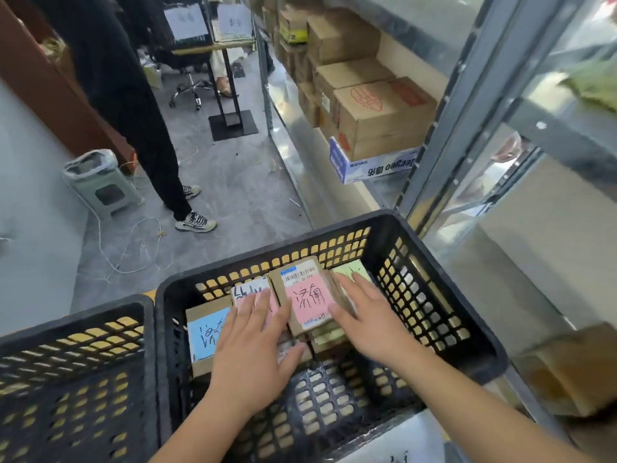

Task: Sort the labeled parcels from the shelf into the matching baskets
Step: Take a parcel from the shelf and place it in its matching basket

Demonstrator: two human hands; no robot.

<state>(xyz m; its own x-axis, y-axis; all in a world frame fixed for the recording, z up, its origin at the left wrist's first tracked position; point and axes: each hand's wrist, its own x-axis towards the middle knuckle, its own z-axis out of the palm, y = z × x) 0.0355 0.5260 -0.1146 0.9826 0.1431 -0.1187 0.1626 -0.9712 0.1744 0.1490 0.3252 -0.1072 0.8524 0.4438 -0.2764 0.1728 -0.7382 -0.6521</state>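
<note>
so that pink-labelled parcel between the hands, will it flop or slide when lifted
The pink-labelled parcel looks like a flat cardboard box, so probably stiff, not floppy. It is small beside the left hand and right hand, so likely light. It sits tilted atop other parcels, so it may slide if nudged.

basket (444, 295): black, grid-holed
parcel between the hands (305, 299): brown, pink label
parcel beside left hand (203, 335): blue label

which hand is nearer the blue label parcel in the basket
Left. The left hand lies just beside the blue label parcel, fingers overlapping its right edge; the right hand rests farther right, past the pink label parcel.
</note>
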